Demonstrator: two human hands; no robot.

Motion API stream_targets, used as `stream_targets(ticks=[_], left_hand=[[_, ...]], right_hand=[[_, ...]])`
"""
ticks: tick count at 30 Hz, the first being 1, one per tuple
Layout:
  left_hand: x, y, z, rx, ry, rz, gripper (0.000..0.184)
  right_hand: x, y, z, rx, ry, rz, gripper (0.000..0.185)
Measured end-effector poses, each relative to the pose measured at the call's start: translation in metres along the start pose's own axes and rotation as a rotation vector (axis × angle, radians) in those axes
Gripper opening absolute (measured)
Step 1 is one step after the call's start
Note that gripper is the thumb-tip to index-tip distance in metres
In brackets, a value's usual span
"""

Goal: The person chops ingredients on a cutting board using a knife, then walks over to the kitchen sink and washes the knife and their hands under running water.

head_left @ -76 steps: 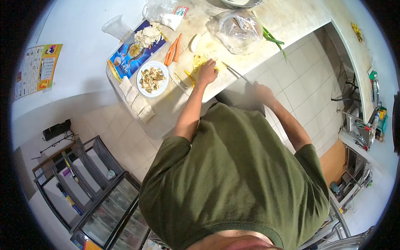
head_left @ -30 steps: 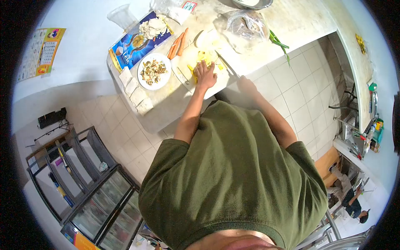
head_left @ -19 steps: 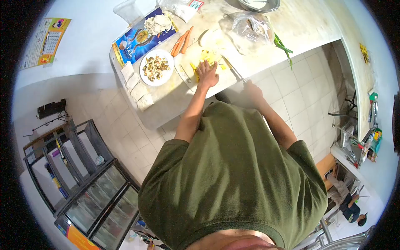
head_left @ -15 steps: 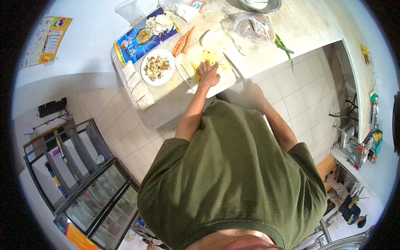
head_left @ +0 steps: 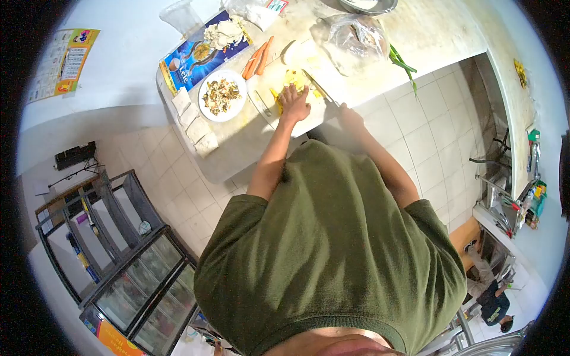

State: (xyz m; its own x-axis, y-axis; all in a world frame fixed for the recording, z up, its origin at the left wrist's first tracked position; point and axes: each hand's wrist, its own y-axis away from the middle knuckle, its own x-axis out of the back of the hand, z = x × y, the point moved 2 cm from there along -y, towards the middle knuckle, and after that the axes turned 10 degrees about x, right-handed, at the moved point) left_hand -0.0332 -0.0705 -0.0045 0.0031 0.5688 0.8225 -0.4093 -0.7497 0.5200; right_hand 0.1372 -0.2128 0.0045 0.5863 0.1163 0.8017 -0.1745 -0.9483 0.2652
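My left hand (head_left: pixel 294 105) lies with fingers spread on a heap of yellow chopped pieces (head_left: pixel 292 77); their kind is too small to tell. Under them is a pale cutting board (head_left: pixel 267 80) near the table's edge. A long knife (head_left: pixel 322 88) is in my right hand (head_left: pixel 351 117), whose fingers are wrapped round the handle and partly blurred. The blade points away from me and runs just right of the yellow pieces. Left of the board sit carrots (head_left: pixel 259 58) and a white plate (head_left: pixel 206 108) of chopped mixed food.
White folded squares (head_left: pixel 193 120) line the table's left edge. Behind are a blue printed sheet (head_left: pixel 179 66) with a pale shredded heap (head_left: pixel 225 34), a clear plastic bag (head_left: pixel 356 38), green stalks (head_left: pixel 404 65) and a metal bowl (head_left: pixel 380 7). Another person (head_left: pixel 494 299) is at far lower right.
My right hand has moved left and slightly away from me, bringing the knife closer to the yellow pieces. My left hand has stayed on the heap.
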Motion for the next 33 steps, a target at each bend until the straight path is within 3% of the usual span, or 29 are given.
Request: stream_targets(ticks=[8,13,17,23,33], left_hand=[[-0.007,-0.007,-0.005,0.035,-0.004,-0.002,0.078],[-0.007,-0.006,0.0,0.07,0.069,-0.031,0.077],[-0.005,-0.006,0.004,0.102,0.069,-0.045,0.077],[0.003,-0.001,0.012,0.14,0.101,-0.058,0.074],[-0.01,0.0,0.035,0.236,0.123,-0.037,0.079]], right_hand=[[0.017,0.034,0.022,0.029,0.105,-0.054,0.032],[-0.018,-0.007,0.029,0.21,0.067,0.021,0.035],[0.008,-0.023,-0.007,0.038,-0.201,0.061,0.038],[0.024,-0.006,0.008,0.169,-0.029,-0.055,0.035],[0.035,-0.022,0.028,0.198,0.253,-0.214,0.016]])
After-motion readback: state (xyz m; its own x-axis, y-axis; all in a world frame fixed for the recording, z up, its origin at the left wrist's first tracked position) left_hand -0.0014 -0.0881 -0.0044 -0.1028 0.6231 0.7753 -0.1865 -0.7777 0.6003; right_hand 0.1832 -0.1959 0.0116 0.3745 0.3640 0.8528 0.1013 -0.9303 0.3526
